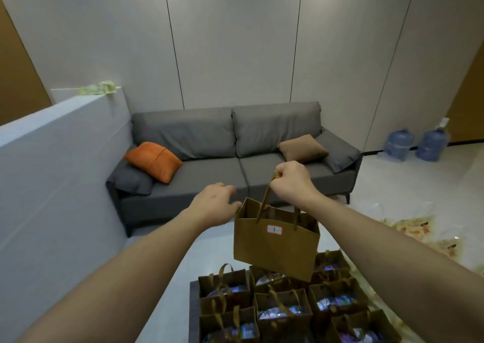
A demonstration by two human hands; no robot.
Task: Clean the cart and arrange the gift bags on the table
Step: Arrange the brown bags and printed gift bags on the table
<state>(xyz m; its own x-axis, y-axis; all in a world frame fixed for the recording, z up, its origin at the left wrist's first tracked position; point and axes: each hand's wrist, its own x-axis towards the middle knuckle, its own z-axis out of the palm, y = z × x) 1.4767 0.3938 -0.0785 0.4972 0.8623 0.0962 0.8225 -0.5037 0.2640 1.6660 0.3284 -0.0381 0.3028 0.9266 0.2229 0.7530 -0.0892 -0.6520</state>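
My right hand (290,179) grips the ribbon handle of a brown paper gift bag (275,243) with a small white label, holding it in the air, tilted. My left hand (216,201) is held out beside the bag's upper left corner, fingers loosely curled and holding nothing; whether it touches the rim is unclear. Below the lifted bag, several more brown gift bags (282,306) with shiny contents stand packed together on a dark flat cart (194,311) at the bottom of the view.
A grey sofa (209,175) with an orange cushion (153,160) and a brown cushion (302,147) stands ahead against the wall. A white partition (52,172) runs along the left. Two water jugs (416,145) sit at the far right. A stained marble table edge (408,231) lies to the right.
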